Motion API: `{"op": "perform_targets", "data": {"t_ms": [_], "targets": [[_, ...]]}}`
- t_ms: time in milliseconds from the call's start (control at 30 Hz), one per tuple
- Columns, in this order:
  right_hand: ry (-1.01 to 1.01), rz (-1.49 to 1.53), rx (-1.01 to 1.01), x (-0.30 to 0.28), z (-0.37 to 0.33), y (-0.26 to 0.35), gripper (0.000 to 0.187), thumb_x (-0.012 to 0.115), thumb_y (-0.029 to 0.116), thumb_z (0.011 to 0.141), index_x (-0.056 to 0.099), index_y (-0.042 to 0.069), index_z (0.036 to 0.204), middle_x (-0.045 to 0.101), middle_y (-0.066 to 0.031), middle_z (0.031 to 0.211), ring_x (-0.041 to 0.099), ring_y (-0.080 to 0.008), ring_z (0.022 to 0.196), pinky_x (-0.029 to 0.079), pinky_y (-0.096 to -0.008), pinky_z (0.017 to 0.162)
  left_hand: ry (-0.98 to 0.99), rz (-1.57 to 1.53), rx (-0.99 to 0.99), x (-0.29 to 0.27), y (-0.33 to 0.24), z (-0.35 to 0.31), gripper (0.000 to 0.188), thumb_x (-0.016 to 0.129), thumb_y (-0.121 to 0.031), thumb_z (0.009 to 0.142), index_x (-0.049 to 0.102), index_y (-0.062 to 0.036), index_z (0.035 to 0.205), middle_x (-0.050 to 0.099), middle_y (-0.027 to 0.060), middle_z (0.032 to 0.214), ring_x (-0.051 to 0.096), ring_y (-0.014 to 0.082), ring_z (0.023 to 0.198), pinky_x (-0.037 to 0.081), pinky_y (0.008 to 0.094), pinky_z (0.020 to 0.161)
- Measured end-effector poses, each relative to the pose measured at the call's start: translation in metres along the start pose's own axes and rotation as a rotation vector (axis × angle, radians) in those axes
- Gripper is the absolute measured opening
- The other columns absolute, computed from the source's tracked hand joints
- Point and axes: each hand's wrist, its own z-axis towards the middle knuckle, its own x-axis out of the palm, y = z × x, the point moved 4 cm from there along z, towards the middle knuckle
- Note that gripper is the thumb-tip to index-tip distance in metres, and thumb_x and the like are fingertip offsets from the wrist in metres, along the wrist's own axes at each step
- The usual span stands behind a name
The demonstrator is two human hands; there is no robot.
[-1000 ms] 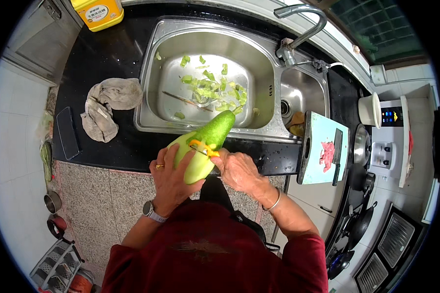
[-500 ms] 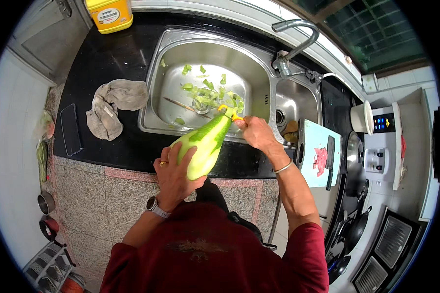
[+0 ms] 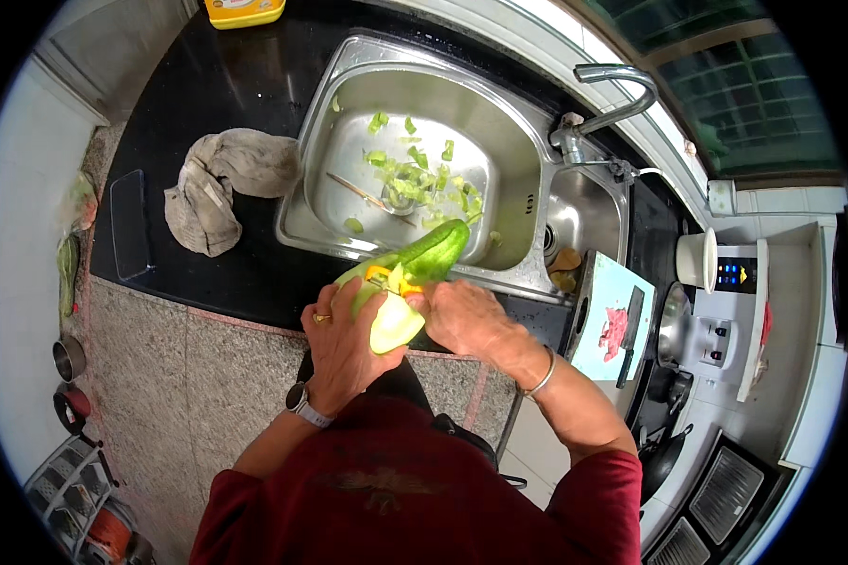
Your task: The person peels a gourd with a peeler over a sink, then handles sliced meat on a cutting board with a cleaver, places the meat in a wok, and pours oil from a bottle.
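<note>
My left hand [image 3: 342,334] is closed round the thick, peeled end of a long green gourd [image 3: 435,252], tilted over the sink's front edge. Pale flesh shows near me, while dark green skin covers the far end. In my right hand [image 3: 471,320] is a yellow peeler [image 3: 407,285], its head against the middle of the gourd with a strip of peel at it. Beyond them, green peelings [image 3: 415,184] lie scattered round the drain of the large steel sink basin [image 3: 509,160]. A thin brown stick [image 3: 353,190] rests among them.
A grey cloth [image 3: 207,188] and a dark phone [image 3: 132,224] lie left on the black counter. At right, a light-blue cutting board [image 3: 594,330] bears cut meat [image 3: 613,332] and a knife [image 3: 631,334]. The faucet [image 3: 622,104] arches behind the small basin, near a yellow container [image 3: 245,13] far left.
The peeler has come from the gourd's far tip back to its middle, nearer my left hand. Unpeeled dark green skin now faces up at the far end. The whole view has shifted slightly.
</note>
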Motion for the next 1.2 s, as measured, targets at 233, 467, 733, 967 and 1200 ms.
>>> {"op": "perform_targets", "data": {"t_ms": [233, 467, 733, 967, 1200], "targets": [[0.041, -0.051, 0.172, -0.033, 0.023, -0.027, 0.052, 0.046, 0.043, 0.102, 0.071, -0.002, 0.102, 0.070, -0.0262, 0.103, 0.067, -0.0413, 0.102, 0.051, -0.0497, 0.094, 0.021, -0.016, -0.016, -0.001, -0.002, 0.008, 0.088, 0.092, -0.032, 0.048, 0.055, -0.0181, 0.126, 0.046, 0.0098, 0.133, 0.046, 0.0344, 0.120, 0.035, 0.0499, 0.089], [-0.078, -0.164, 0.059, -0.009, 0.009, -0.004, 0.043, 0.044, 0.036, 0.103, 0.070, 0.001, 0.099, 0.070, -0.0241, 0.084, 0.069, -0.0418, 0.088, 0.055, -0.0505, 0.084, 0.034, -0.007, -0.040, 0.002, 0.000, 0.007, 0.083, 0.090, -0.039, 0.051, 0.059, -0.0190, 0.125, 0.043, 0.0099, 0.132, 0.042, 0.0327, 0.121, 0.033, 0.0504, 0.091], [-0.167, -0.278, 0.297, -0.070, 0.037, -0.058, 0.036, 0.047, 0.035, 0.101, 0.070, 0.011, 0.115, 0.071, -0.0209, 0.101, 0.069, -0.0405, 0.097, 0.054, -0.0495, 0.089, 0.043, 0.008, -0.045, 0.004, -0.002, 0.008, 0.087, 0.090, -0.038, 0.051, 0.057, -0.0183, 0.129, 0.042, 0.0112, 0.135, 0.040, 0.0356, 0.124, 0.034, 0.0532, 0.092], [0.026, -0.268, -0.039, -0.016, 0.019, 0.015, 0.037, 0.044, 0.033, 0.102, 0.071, 0.007, 0.105, 0.071, -0.0198, 0.090, 0.071, -0.0377, 0.090, 0.056, -0.0503, 0.081, 0.059, -0.014, -0.050, 0.006, 0.001, 0.006, 0.088, 0.090, -0.039, 0.051, 0.056, -0.0177, 0.130, 0.040, 0.0119, 0.137, 0.037, 0.0378, 0.125, 0.033, 0.0550, 0.094], [-0.179, -0.678, 0.093, -0.073, 0.039, -0.076, 0.030, 0.050, 0.030, 0.097, 0.070, 0.009, 0.101, 0.070, -0.0189, 0.096, 0.071, -0.0327, 0.087, 0.057, -0.0461, 0.073, 0.006, -0.016, -0.017, 0.002, -0.001, 0.007, 0.081, 0.089, -0.037, 0.053, 0.059, -0.0177, 0.126, 0.042, 0.0117, 0.135, 0.039, 0.0376, 0.124, 0.033, 0.0539, 0.094]]}}
